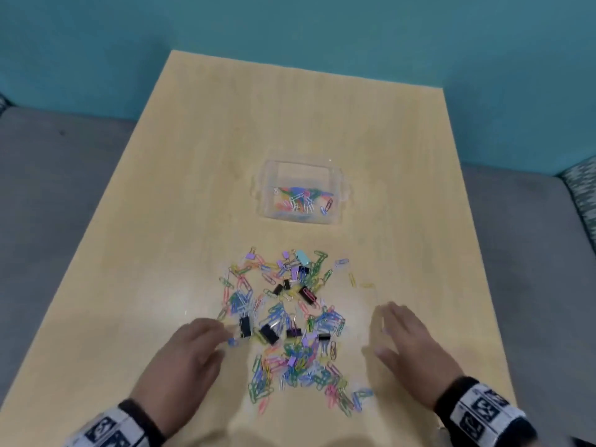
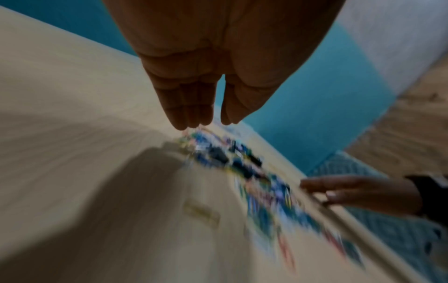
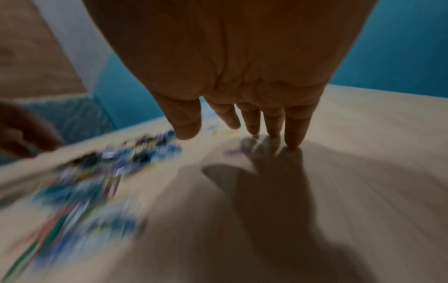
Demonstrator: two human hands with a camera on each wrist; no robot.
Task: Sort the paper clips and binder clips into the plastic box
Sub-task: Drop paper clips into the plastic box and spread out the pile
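A loose pile of coloured paper clips and black, purple and blue binder clips [image 1: 287,321] lies spread on the wooden table [image 1: 193,188]. Beyond it stands a clear plastic box [image 1: 300,191] holding several coloured paper clips. My left hand [image 1: 193,350] hovers at the pile's left edge, fingers straight, tips beside a black binder clip [image 1: 245,326]. My right hand [image 1: 403,337] is spread flat to the right of the pile, fingertips [image 3: 293,143] touching the table. Neither hand holds anything. Both wrist views are motion-blurred; the left hand [image 2: 201,107] shows straight fingers above the pile.
Stray yellow paper clips [image 1: 358,282] lie right of the pile. A grey couch [image 1: 48,204] surrounds the table, with a patterned cushion [image 1: 580,188] at the right and a teal wall [image 1: 290,43] behind. Bare tabletop lies left of the pile and behind the box.
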